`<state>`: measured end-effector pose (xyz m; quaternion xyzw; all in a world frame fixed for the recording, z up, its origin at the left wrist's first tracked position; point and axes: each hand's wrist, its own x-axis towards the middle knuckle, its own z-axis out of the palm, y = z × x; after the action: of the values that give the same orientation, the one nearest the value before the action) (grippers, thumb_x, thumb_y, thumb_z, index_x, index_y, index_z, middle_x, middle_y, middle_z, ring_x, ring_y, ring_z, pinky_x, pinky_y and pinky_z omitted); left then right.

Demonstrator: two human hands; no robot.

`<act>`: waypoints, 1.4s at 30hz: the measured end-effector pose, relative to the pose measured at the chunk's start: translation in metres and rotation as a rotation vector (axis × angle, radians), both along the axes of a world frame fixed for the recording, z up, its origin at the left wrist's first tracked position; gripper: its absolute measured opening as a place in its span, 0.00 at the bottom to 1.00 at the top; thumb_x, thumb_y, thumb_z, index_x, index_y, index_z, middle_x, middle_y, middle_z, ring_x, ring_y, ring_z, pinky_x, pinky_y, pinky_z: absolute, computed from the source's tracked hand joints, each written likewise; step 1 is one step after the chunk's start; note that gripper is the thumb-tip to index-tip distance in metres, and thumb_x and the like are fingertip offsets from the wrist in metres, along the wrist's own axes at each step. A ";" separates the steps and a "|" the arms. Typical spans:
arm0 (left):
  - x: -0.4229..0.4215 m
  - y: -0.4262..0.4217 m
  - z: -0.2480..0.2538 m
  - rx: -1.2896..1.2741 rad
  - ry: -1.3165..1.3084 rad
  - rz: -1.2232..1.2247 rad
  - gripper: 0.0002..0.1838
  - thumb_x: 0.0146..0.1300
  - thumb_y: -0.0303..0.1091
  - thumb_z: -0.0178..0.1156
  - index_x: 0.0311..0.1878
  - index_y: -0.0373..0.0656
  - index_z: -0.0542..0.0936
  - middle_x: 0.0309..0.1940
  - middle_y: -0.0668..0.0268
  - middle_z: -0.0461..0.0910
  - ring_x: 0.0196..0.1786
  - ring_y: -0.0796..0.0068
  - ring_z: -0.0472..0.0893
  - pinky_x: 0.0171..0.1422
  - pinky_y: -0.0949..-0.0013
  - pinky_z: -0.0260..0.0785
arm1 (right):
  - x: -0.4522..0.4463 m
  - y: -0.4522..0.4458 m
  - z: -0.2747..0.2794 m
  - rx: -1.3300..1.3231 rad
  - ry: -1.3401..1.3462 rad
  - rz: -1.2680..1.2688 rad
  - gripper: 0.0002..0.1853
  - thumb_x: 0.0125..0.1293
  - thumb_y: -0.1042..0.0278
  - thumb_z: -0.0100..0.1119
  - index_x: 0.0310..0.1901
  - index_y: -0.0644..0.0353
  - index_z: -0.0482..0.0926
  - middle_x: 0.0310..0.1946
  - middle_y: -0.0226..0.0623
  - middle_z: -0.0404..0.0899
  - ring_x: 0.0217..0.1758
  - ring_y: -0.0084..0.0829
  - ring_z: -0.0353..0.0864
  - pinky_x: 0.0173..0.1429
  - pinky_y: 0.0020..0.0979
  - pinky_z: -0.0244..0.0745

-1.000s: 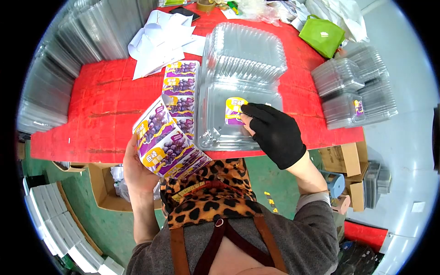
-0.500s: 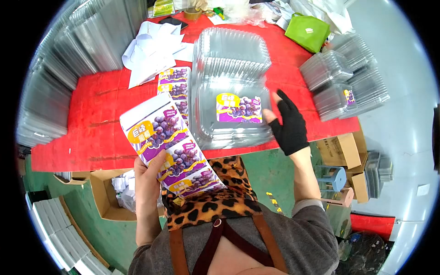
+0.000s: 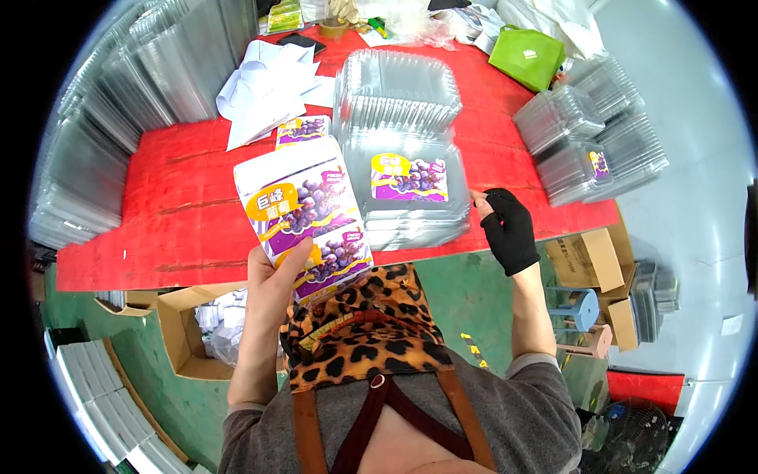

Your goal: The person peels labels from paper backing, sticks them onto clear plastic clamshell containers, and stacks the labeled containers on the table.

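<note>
A strip of grape labels (image 3: 304, 209), printed with purple grapes and yellow patches, is pinched between the thumb and fingers of my left hand (image 3: 276, 276). It covers the left front corner of a stack of clear plastic clamshell containers (image 3: 399, 87). On the nearest flat lid (image 3: 426, 217) lies one grape label (image 3: 409, 178). My right hand (image 3: 509, 233), in a black fingerless glove, is just off the lid's right edge with its fingers curled in. Nothing shows in those fingers. More grape labels (image 3: 302, 129) lie on the table behind the strip.
Clear containers (image 3: 189, 63) stand stacked along the left of the red table (image 3: 181, 229). Other stacks (image 3: 560, 118) are at the right, one bearing a grape label. White papers (image 3: 264, 91), a green bag (image 3: 527, 57) and tape (image 3: 333, 30) lie behind. Cardboard boxes (image 3: 185, 340) sit below.
My left hand has raised the label strip up and to the right, and its lower end now hangs folded back. My right hand has drawn off the labelled lid and its fingers have curled.
</note>
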<state>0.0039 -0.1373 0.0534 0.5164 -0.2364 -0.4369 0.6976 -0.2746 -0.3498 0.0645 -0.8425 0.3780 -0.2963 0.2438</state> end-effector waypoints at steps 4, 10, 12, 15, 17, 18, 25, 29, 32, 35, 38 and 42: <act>0.001 -0.005 0.005 -0.029 -0.014 -0.012 0.10 0.71 0.30 0.62 0.49 0.35 0.83 0.41 0.65 0.86 0.41 0.81 0.84 0.45 0.74 0.77 | -0.006 -0.006 -0.003 0.075 -0.069 0.039 0.13 0.72 0.67 0.57 0.51 0.63 0.84 0.30 0.37 0.76 0.30 0.27 0.74 0.38 0.30 0.70; 0.005 -0.013 0.008 -0.105 0.015 0.014 0.10 0.70 0.29 0.62 0.51 0.36 0.82 0.44 0.65 0.86 0.43 0.80 0.84 0.48 0.73 0.76 | -0.013 -0.010 0.014 0.592 -0.351 -0.007 0.17 0.75 0.60 0.53 0.53 0.62 0.85 0.30 0.26 0.73 0.33 0.22 0.70 0.42 0.27 0.68; 0.009 -0.022 0.010 -0.144 0.030 0.017 0.11 0.70 0.28 0.62 0.52 0.36 0.81 0.46 0.64 0.85 0.45 0.79 0.84 0.50 0.72 0.75 | -0.018 -0.018 0.010 0.667 -0.383 -0.021 0.20 0.76 0.56 0.50 0.55 0.63 0.84 0.36 0.30 0.80 0.38 0.22 0.75 0.45 0.24 0.69; 0.007 -0.040 0.027 -0.144 0.084 -0.029 0.12 0.69 0.28 0.62 0.53 0.36 0.81 0.47 0.65 0.85 0.46 0.80 0.83 0.52 0.72 0.74 | -0.015 -0.018 0.022 0.573 -0.389 -0.004 0.18 0.74 0.58 0.54 0.55 0.62 0.83 0.45 0.35 0.84 0.44 0.23 0.78 0.49 0.25 0.73; 0.007 -0.050 0.031 -0.161 0.056 -0.128 0.11 0.69 0.29 0.63 0.52 0.37 0.82 0.45 0.67 0.85 0.45 0.81 0.83 0.50 0.74 0.74 | 0.000 -0.010 0.034 0.224 -0.365 -0.063 0.15 0.73 0.62 0.57 0.53 0.61 0.84 0.46 0.34 0.83 0.44 0.24 0.79 0.51 0.27 0.74; 0.004 -0.054 0.036 -0.179 0.009 -0.135 0.10 0.69 0.29 0.63 0.51 0.37 0.83 0.44 0.68 0.86 0.43 0.83 0.83 0.47 0.75 0.75 | 0.009 -0.004 0.042 0.049 -0.356 -0.092 0.14 0.72 0.63 0.59 0.52 0.61 0.84 0.47 0.34 0.83 0.45 0.24 0.79 0.52 0.29 0.74; 0.005 -0.069 0.043 -0.190 -0.223 -0.230 0.11 0.71 0.30 0.62 0.52 0.37 0.82 0.43 0.69 0.85 0.43 0.83 0.81 0.46 0.76 0.74 | 0.085 0.035 0.100 -0.752 0.001 0.469 0.21 0.55 0.69 0.69 0.53 0.57 0.84 0.51 0.39 0.81 0.59 0.43 0.78 0.60 0.41 0.75; 0.003 -0.072 0.048 -0.223 -0.245 -0.280 0.10 0.71 0.29 0.62 0.51 0.37 0.82 0.42 0.68 0.85 0.43 0.83 0.81 0.47 0.75 0.73 | 0.120 0.020 0.091 -0.781 0.002 0.564 0.24 0.52 0.67 0.72 0.53 0.58 0.83 0.48 0.40 0.83 0.51 0.43 0.81 0.53 0.42 0.77; 0.006 -0.075 0.042 -0.354 -0.547 -0.267 0.09 0.71 0.29 0.62 0.51 0.38 0.83 0.42 0.67 0.85 0.43 0.83 0.80 0.47 0.75 0.72 | 0.126 0.018 0.094 -0.755 -0.020 0.558 0.16 0.53 0.69 0.69 0.46 0.60 0.84 0.38 0.38 0.84 0.40 0.41 0.83 0.43 0.40 0.78; 0.004 -0.075 0.037 -0.303 -0.703 -0.176 0.08 0.71 0.29 0.60 0.49 0.37 0.83 0.41 0.61 0.84 0.43 0.71 0.81 0.54 0.67 0.70 | 0.124 0.016 0.091 -0.572 -0.104 0.561 0.12 0.55 0.68 0.70 0.42 0.60 0.86 0.33 0.39 0.85 0.36 0.40 0.83 0.39 0.39 0.78; 0.008 -0.073 0.039 -0.261 -0.883 -0.190 0.08 0.70 0.27 0.60 0.49 0.37 0.82 0.42 0.56 0.82 0.45 0.60 0.80 0.59 0.63 0.67 | 0.120 0.014 0.094 -0.454 -0.074 0.579 0.10 0.57 0.69 0.69 0.40 0.60 0.87 0.33 0.41 0.86 0.37 0.41 0.84 0.41 0.38 0.79; 0.011 -0.070 0.046 -0.327 -1.003 -0.183 0.10 0.69 0.27 0.60 0.51 0.35 0.81 0.46 0.56 0.81 0.51 0.59 0.78 0.60 0.64 0.69 | 0.102 0.016 0.115 -0.156 -0.151 0.457 0.08 0.60 0.70 0.68 0.39 0.62 0.87 0.36 0.42 0.87 0.39 0.37 0.87 0.45 0.33 0.80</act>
<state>0.0147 -0.2073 0.0993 0.5235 -0.6500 -0.1529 0.5292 -0.1724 -0.3339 0.1792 -0.8979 0.1344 -0.3239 0.2662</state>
